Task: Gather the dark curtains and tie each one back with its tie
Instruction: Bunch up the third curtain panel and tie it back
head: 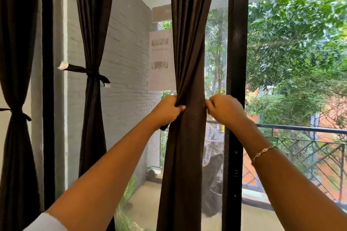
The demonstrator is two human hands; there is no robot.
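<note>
I am looking at a glazed wall that opens onto a balcony, with a grey painted brick wall running away on the left and a pale concrete balcony floor below. A black door frame stands upright just right of centre, and a fine mesh screen fills the opening beside it. Beyond are a dark metal railing and dense green trees. The dark curtain hangs straight in front of me, just left of the door frame, and is bunched into a narrow waist at hand height. My left hand grips its left edge with the thumb folded over the pleats. A short dark strip pokes out under that hand, possibly an end of the tie, though I cannot be sure. My right hand, with curled fingers, pinches the curtain's right edge; a thin chain bracelet sits on that forearm. To the left, the second curtain is cinched by a knotted tie with white ends. The far-left curtain is cinched lower down by a dark band. Pale paper sheets are stuck to the mesh behind the dark curtain; their grey printed patches are too blurred to read.
</note>
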